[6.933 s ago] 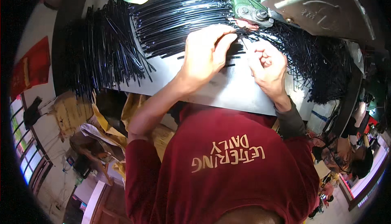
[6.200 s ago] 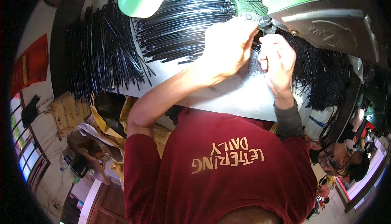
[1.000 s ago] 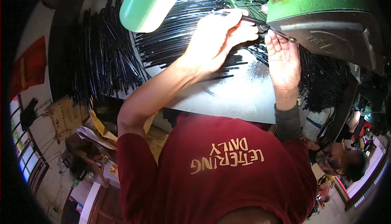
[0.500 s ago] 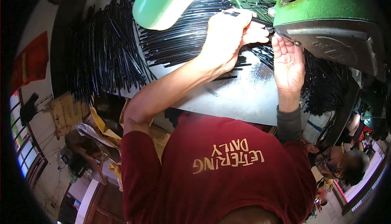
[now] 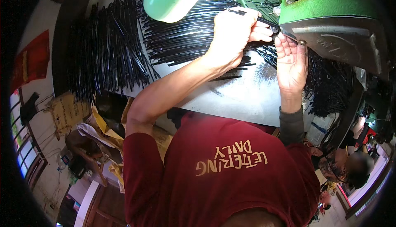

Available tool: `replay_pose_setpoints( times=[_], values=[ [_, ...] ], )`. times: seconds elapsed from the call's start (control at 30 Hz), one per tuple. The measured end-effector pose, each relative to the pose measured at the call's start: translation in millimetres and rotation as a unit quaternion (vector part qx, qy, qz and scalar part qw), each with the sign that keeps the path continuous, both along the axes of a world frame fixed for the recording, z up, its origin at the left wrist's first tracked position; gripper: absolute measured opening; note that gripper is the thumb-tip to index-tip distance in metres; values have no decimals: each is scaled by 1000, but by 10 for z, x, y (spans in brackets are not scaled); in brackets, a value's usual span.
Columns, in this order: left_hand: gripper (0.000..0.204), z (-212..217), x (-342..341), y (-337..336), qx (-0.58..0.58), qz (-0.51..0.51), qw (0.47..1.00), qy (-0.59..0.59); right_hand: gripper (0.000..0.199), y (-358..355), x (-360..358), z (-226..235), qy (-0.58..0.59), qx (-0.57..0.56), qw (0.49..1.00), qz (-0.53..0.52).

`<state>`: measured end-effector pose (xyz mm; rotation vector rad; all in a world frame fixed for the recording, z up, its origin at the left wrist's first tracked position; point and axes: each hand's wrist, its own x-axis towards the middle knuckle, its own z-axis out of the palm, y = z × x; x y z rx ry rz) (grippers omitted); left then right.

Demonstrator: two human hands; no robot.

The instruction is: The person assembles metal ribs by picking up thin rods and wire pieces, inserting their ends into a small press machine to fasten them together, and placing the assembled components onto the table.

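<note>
My left hand [image 5: 232, 37] is closed round a thin black strip [image 5: 266, 21]. This strip slants from the left fingers towards the lower edge of a green machine [image 5: 330, 2]. My right hand [image 5: 292, 65] is palm up beside the machine, its fingertips and thumb at the strip's right end. That end is partly hidden by the fingers and the machine's dark front plate [image 5: 342, 41]. Rows of similar black strips [image 5: 181, 33] lie on the pale metal table [image 5: 235, 97], left of and beneath my left forearm.
More black strips [image 5: 113, 45] pile up at the left, and a tangled heap of them [image 5: 330, 87] lies right of my right hand. A rounded pale-green lamp [image 5: 165, 2] overhangs the rows. A cardboard box [image 5: 68, 111] stands at far left; another person [image 5: 350, 167] is at far right.
The view has shifted slightly, so the lamp appears farther right and higher. Both hands stay at the strip beside the machine, with hardly any movement.
</note>
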<state>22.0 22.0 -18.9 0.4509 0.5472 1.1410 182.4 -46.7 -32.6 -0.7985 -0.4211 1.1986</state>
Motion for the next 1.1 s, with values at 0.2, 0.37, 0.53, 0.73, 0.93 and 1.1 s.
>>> replay_pose_setpoints(
  times=[0.2,0.37,0.53,0.73,0.93,1.1],
  values=[
    [25,42,-50,-48,33,-13,999,32,23,44,35,-26,1,11,1000,6],
    [25,58,-52,-95,32,-4,999,24,24,49,35,-13,19,3,1000,-4],
    [23,69,-19,-140,15,13,1000,12,26,61,89,-26,19,5,1000,7],
    [22,55,-30,-213,8,42,999,-10,28,55,80,-84,33,31,999,25],
    [19,80,41,-125,-28,10,999,23,25,29,127,-14,-1,11,1000,0],
    [23,89,-82,-2,8,-8,998,67,24,38,-18,-93,-2,11,1000,-1]
  ],
)
